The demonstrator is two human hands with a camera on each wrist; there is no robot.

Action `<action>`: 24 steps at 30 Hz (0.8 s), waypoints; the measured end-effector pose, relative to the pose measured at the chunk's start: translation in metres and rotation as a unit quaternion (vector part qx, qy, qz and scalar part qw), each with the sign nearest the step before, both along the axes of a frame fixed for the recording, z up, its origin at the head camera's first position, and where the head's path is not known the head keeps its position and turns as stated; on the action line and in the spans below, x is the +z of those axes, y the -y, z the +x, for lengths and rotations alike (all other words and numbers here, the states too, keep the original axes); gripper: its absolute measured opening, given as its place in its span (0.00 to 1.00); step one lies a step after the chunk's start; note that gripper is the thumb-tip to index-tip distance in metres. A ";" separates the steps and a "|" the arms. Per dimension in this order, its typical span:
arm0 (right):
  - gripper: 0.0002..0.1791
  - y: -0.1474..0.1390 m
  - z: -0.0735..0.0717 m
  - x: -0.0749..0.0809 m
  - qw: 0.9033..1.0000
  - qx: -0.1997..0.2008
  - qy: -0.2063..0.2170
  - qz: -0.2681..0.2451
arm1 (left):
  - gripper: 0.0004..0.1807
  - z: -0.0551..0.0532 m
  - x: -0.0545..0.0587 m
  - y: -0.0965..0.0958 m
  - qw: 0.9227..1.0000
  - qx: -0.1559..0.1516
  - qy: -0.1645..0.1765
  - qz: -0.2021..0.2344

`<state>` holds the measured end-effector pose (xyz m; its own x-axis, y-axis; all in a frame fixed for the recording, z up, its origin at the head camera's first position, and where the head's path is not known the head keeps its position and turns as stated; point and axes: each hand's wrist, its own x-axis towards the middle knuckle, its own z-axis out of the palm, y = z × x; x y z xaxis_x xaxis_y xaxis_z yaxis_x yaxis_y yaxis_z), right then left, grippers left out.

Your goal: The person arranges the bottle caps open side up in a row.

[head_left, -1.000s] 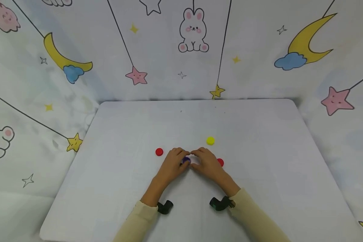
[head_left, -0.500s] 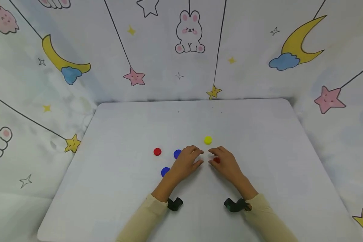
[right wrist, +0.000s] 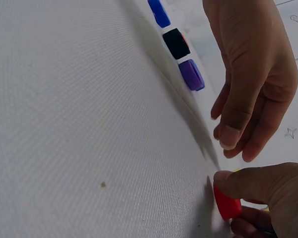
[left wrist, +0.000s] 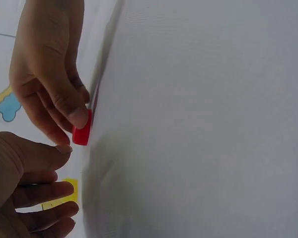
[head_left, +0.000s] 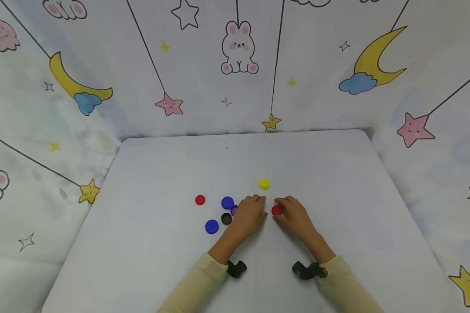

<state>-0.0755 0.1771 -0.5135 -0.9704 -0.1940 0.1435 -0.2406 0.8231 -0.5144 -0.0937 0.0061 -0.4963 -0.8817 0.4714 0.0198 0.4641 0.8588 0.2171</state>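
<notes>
A red bottle cap (head_left: 276, 210) lies between the thumb and fingers of my right hand (head_left: 296, 217). In the right wrist view the thumb presses one side of this red cap (right wrist: 227, 204), with fingers behind it. My left hand (head_left: 248, 216) is just to the left, fingers loosely bent. Nothing shows in its grasp in the left wrist view, where its thumb and fingers (left wrist: 44, 194) stand apart. Beside the left hand lie a purple cap (head_left: 233, 210), partly hidden by it, a black cap (head_left: 226, 218) and a blue cap (head_left: 227, 202).
Another blue cap (head_left: 212, 226) lies nearer the left forearm. Farther left is a second red cap (head_left: 200, 200). A yellow cap (head_left: 264, 184) lies beyond both hands. The white table (head_left: 321, 165) meets a patterned cloth backdrop (head_left: 203, 65) behind and at the sides.
Both hands have moved apart and to the right. The left hand has uncovered the blue, black and purple caps. The right hand has taken hold of the red cap.
</notes>
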 end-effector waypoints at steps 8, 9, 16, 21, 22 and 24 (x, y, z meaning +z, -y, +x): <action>0.24 0.001 -0.001 0.000 1.000 0.004 -0.008 0.003 | 0.26 0.003 -0.002 -0.005 1.000 -0.010 -0.022 -0.017; 0.24 0.002 -0.002 0.000 1.000 0.006 -0.009 0.005 | 0.26 0.003 -0.001 -0.005 0.999 -0.010 -0.024 -0.019; 0.23 0.000 -0.005 0.002 1.000 0.018 0.010 -0.002 | 0.21 0.002 0.003 -0.009 0.999 -0.019 -0.022 -0.033; 0.25 -0.005 -0.004 0.002 0.999 0.024 0.014 -0.016 | 0.21 0.002 0.003 -0.009 0.999 -0.025 -0.027 -0.028; 0.25 -0.006 -0.003 0.002 0.999 0.025 0.012 -0.019 | 0.21 0.001 0.003 -0.009 0.999 -0.028 -0.027 -0.026; 0.24 -0.007 -0.003 0.001 0.999 0.025 0.010 -0.027 | 0.20 0.001 0.002 -0.009 0.999 -0.036 -0.030 -0.020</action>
